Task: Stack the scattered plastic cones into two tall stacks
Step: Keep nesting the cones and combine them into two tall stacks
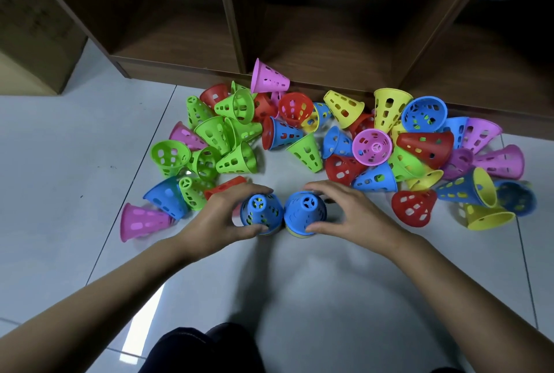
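Left hand [216,217] curls round the left blue-topped perforated plastic cone stack [261,213], right hand [353,213] round the right stack [305,211]; both upright, loose cones [305,152] beyond.

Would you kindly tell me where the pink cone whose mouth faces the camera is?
Head view, right of centre: the pink cone lies between a blue cone on its left and a red cone on its right.

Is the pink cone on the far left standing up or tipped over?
Tipped over. The pink cone lies on its side on the floor, wide rim facing left, narrow end toward a blue cone.
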